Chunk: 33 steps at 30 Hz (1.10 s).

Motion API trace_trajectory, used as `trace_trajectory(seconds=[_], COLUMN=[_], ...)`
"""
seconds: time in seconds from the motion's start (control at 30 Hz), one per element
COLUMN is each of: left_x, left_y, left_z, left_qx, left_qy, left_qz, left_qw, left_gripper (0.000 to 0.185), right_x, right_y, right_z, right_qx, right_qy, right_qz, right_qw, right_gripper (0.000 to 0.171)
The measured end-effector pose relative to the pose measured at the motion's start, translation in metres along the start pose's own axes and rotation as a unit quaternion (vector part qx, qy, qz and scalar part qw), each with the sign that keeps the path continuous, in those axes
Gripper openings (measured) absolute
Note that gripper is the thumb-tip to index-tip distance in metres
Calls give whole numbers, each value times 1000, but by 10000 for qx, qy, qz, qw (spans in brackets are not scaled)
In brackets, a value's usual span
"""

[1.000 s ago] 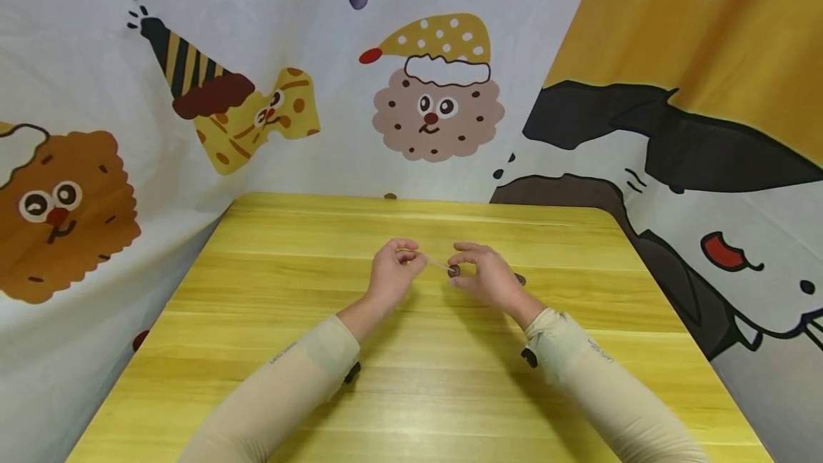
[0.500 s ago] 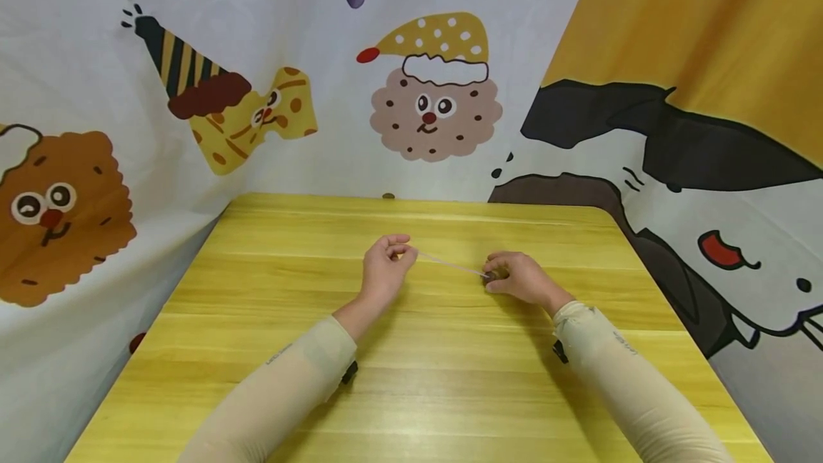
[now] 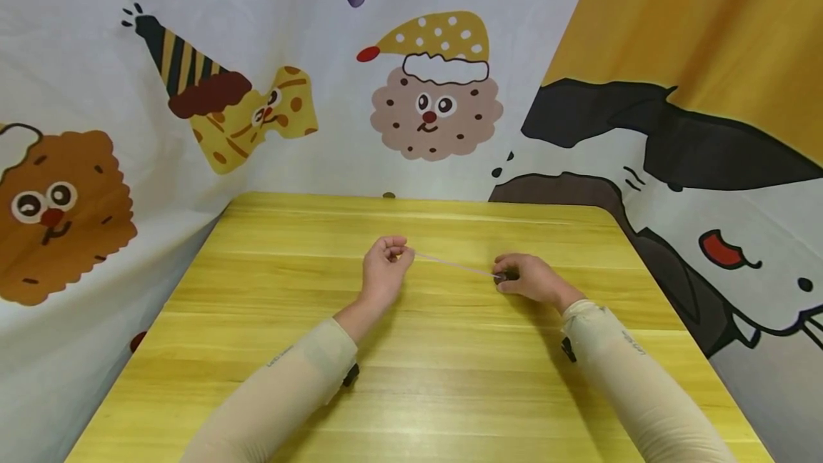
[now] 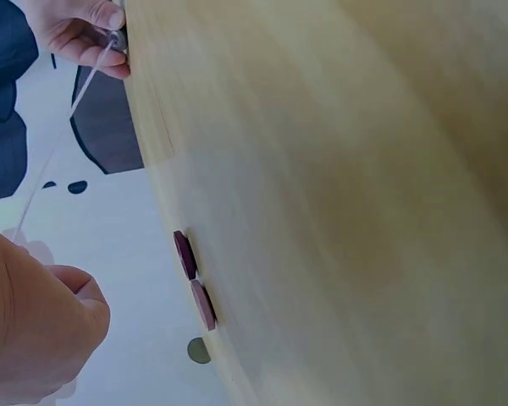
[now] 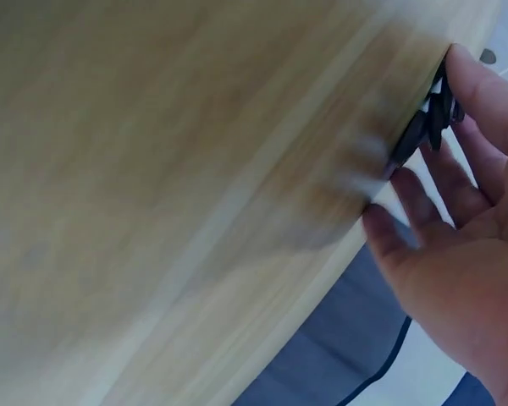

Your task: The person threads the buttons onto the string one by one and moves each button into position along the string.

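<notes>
Right hand (image 3: 530,281) farther right, pinching dark beads (image 3: 504,276) on the table (image 3: 411,377); left hand (image 3: 382,270) pinching taut cord (image 3: 453,264) mid-table.

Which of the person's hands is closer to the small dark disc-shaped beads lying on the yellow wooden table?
The right hand: its fingertips rest on the small dark disc-shaped beads. The left hand is off to the beads' left, pinching the other end of a thin pale cord.

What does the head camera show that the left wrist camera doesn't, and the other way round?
Only the head view shows both sleeved arms, the whole yellow table and the cartoon backdrop. Only the left wrist view shows two dark red discs lying on the table. Both show the left hand pinching a thin thread that runs across to the right hand, which holds a small dark piece against the table.
</notes>
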<state>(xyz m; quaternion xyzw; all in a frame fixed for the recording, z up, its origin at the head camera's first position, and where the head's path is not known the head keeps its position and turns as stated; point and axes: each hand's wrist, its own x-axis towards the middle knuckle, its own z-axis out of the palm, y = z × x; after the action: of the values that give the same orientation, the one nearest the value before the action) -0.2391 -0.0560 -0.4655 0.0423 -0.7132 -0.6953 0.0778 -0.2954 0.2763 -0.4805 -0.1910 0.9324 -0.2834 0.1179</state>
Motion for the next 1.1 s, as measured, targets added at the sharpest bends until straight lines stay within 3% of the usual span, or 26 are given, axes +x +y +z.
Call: trace_trajectory(seconds=[0.2,0.43,0.77,0.97,1.1], left_x=[-2,-7,-7,-6,-6], left_y=[-1,-2,-13,-13,-14], left_z=[4,9,11,14,17], left_qx=[-191,-786,-1267,-1505,-1592], left_qy=[-35,-95,559,597,539], left_qz=[-121,-503,-442,-420,-479], left_qw=[9997,9956,9894,9859,9846], left_gripper=[18,20,19,20,18], right_x=[-3,-2,1,-1,-1], right_y=[10,14,12,5,-23], right_z=[-8,-7,3,-2,-4], right_qx=[58,259,355,350,66], right_qy=[-110,-118,-86,-209,-31], right_qz=[64,236,225,214,380], right_qw=[9999,9993,9991,9989,9993], right_gripper=[34,35,37,61,73])
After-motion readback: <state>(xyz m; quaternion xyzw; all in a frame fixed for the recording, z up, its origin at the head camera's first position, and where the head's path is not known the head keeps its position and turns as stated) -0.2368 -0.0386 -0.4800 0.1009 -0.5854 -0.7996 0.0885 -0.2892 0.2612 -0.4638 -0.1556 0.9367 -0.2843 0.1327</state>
